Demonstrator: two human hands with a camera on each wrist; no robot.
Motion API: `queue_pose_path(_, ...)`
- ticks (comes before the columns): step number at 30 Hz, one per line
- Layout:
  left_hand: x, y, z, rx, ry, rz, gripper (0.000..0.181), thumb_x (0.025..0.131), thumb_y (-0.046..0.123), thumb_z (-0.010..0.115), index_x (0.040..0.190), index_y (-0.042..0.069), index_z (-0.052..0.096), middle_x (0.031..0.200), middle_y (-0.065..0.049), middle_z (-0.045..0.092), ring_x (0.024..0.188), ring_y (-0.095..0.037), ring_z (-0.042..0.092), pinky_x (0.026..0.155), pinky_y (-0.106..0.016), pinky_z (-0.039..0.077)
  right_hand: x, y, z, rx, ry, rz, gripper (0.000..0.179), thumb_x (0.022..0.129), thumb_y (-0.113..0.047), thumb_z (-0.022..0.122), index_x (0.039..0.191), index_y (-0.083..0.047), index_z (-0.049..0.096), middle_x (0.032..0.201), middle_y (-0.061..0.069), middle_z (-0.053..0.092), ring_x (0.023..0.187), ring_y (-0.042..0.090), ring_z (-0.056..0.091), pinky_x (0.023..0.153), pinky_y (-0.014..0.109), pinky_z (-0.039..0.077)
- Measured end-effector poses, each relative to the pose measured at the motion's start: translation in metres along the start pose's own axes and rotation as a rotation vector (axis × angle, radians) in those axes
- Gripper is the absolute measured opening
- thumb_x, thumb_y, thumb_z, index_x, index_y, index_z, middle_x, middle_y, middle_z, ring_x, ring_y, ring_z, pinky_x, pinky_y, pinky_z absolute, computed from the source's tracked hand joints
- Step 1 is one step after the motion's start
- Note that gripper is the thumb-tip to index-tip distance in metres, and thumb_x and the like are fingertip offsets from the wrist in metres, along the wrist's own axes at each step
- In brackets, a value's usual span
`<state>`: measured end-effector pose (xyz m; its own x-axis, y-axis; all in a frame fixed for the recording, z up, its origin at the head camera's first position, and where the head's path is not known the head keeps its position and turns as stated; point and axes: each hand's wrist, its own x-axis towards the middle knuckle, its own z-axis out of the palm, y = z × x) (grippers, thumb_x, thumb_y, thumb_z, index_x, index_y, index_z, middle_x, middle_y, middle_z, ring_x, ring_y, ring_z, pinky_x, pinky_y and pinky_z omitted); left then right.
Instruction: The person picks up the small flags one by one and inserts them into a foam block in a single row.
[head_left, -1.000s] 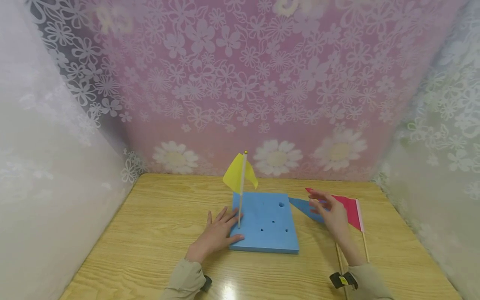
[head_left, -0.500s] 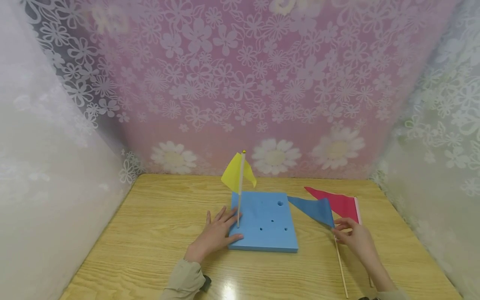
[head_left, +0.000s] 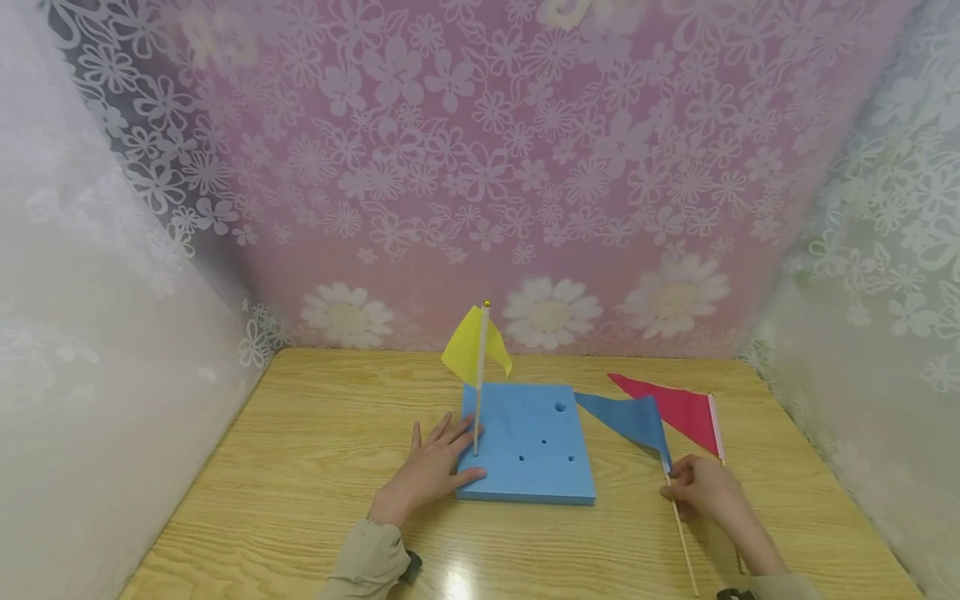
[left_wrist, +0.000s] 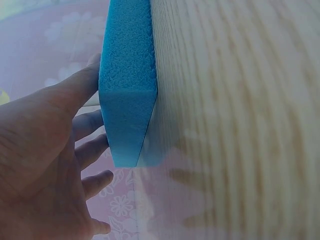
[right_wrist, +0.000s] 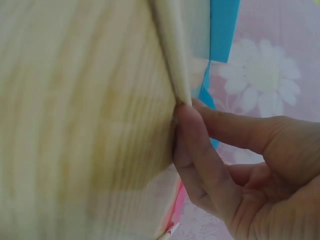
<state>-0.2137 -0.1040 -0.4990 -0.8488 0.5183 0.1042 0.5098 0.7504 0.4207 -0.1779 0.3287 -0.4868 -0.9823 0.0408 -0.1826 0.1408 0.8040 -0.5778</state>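
My left hand point(head_left: 429, 473) rests with spread fingers over the left edge of a blue foam board point(head_left: 528, 479), thumb and fingertips on its top. In the left wrist view the thick board point(left_wrist: 127, 55) stands beside that hand's straight fingers. A yellow flag point(head_left: 465, 348) stands upright, its stick in a hole near the board's left side. With thumb and fingers my right hand point(head_left: 712, 493) pinches the wooden stick of a blue triangular flag point(head_left: 630, 419) just below the cloth. The right wrist view shows the stick point(right_wrist: 172, 45) reaching those fingertips, close to the tabletop.
A red triangular flag point(head_left: 678, 408) lies on the wooden table point(head_left: 322, 400) behind the blue one, its stick running under the right forearm. Several holes, one larger, mark the board. A pink floral backdrop point(head_left: 420, 167) rises behind the table, with pale sheets at both sides.
My right hand has moved from above the flags toward the near right, then down to the blue flag's stick, which it now pinches. The left hand stays on the board.
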Motion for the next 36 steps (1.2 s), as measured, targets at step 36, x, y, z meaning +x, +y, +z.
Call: queue_pose_path(36, -0.002, 0.001, -0.002, -0.011, -0.002, 0.005, 0.067, 0.098, 0.045, 0.065, 0.155, 0.017, 0.045, 0.164, -0.01, 0.032, 0.153, -0.044, 0.019, 0.111, -0.081, 0.007, 0.007, -0.048, -0.005, 0.758, 0.046, -0.363, 0.05, 0.104, -0.012, 0.058, 0.143, 0.017, 0.041, 0.114, -0.011, 0.073, 0.097, 0.006, 0.072, 0.079, 0.03, 0.062)
